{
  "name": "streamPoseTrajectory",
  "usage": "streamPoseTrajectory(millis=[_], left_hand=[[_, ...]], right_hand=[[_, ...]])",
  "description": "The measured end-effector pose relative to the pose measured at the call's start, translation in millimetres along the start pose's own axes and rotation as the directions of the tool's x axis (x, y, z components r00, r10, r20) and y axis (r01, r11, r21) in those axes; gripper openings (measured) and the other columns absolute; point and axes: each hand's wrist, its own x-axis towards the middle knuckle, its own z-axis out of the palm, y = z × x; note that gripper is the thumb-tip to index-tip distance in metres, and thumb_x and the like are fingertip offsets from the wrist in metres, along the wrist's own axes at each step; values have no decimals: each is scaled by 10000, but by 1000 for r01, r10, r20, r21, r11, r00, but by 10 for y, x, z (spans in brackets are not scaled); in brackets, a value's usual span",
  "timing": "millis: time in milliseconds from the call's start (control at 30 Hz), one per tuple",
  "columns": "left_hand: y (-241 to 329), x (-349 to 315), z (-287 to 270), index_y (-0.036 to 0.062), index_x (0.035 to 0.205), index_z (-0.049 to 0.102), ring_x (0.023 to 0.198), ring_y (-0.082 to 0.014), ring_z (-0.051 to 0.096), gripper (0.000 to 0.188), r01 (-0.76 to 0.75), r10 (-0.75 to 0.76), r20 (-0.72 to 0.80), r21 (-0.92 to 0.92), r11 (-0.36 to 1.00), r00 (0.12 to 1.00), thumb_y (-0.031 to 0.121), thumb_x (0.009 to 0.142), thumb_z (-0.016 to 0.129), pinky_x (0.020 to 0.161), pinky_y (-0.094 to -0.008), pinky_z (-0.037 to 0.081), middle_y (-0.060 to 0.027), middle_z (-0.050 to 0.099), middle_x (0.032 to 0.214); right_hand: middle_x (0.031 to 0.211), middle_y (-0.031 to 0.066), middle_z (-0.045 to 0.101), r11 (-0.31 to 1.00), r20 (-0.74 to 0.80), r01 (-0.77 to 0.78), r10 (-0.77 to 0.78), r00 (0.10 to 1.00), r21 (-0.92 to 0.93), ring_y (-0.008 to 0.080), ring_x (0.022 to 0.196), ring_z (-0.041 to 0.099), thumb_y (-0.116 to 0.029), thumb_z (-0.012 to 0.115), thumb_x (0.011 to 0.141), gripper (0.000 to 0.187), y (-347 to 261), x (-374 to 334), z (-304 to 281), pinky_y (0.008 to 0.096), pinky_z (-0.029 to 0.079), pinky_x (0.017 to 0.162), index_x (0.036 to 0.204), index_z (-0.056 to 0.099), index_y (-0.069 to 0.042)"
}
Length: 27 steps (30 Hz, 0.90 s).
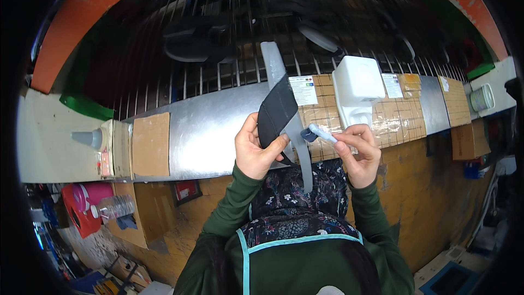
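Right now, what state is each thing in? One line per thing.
Left hand: closed on the black-and-grey piece.
Black-and-grey piece: held by its black part.
Right hand: closed on the brush.
Brush: dark head toward the piece; contact unclear.
White container: set down, contents hidden.
Clear bottle: apparently capped.
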Motion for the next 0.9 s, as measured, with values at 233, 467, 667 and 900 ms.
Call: streamPoseTrajectory(millis=[233, 467, 667, 900], left_hand=[[61, -52, -63, -29, 1130, 508, 598, -43, 587, 382, 56, -55, 57, -12, 998, 997, -13, 800, 699, 449, -165, 484, -56, 656, 862], [134, -43, -99, -42, 1026, 583, 547, -36, 565, 285, 98, -103, 69, 74, 992, 992, -12, 771, 706, 438, -166, 471, -41, 648, 809], [178, -6, -125, -38, 1015, 589, 523, -35, 556, 280, 113, -125, 82, 139, 984, 989, 3, 762, 703, 441, -171, 470, -34, 638, 783], [221, 8, -116, -28, 992, 599, 506, -36, 554, 255, 115, -136, 110, 176, 978, 985, 10, 763, 703, 440, -175, 469, -25, 633, 753]], right_hand=[[893, 42, 551, 998, 11, -22, 23, 1000, -58, 91, 715, 525, -65, 730, 823, 164, 85, 80, 124, 222, 434, 592, 984, 744, -33], [885, 32, 579, 974, -46, 63, -75, 996, -218, 102, 675, 515, -87, 747, 801, 160, 82, 327, 159, 253, 399, 627, 960, 758, -74], [881, 4, 596, 858, -70, 246, -309, 949, -451, 117, 699, 516, -131, 779, 759, 191, 83, 539, 128, 290, 308, 746, 948, 763, -109], [860, -3, 610, 760, -2, 378, -447, 895, -528, 118, 753, 522, -125, 794, 720, 226, 62, 624, 88, 296, 292, 752, 944, 767, -129]])
